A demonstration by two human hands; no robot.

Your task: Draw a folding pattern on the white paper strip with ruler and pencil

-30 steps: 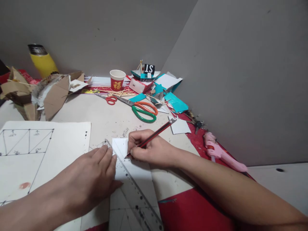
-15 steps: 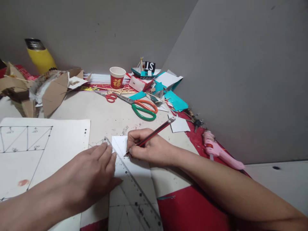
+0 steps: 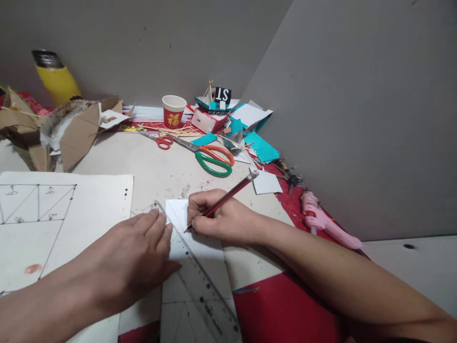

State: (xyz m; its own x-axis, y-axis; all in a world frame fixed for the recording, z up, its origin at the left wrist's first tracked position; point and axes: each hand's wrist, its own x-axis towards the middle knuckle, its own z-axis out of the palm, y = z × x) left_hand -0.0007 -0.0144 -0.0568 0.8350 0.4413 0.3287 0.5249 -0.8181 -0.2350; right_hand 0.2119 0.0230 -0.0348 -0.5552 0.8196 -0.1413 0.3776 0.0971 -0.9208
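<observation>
A transparent ruler [image 3: 200,271] lies slantwise across a white card [image 3: 210,257] near the front middle. My left hand [image 3: 139,257] rests flat on the ruler's upper left part, its fingers stretched forward and the thumb out to the right. With my right hand [image 3: 214,216] I grip a red and black pencil [image 3: 232,193]; its tip touches the card just right of the ruler's edge. Thin pencil lines show on the lower part of the card. A sheet with a line drawing [image 3: 96,205] lies left of my left hand.
Beyond my hands lie big scissors [image 3: 214,166] and small red scissors [image 3: 164,142]. A paper cup [image 3: 174,112], thin sticks [image 3: 178,131] and card scraps [image 3: 262,146] stand behind. Cut cardboard [image 3: 80,138] and a yellow bottle [image 3: 57,83] are left, a pink glue gun [image 3: 330,224] right.
The view has shifted very slightly, so the things sit a little higher in the picture. Both hands keep their places on the ruler and the pencil.
</observation>
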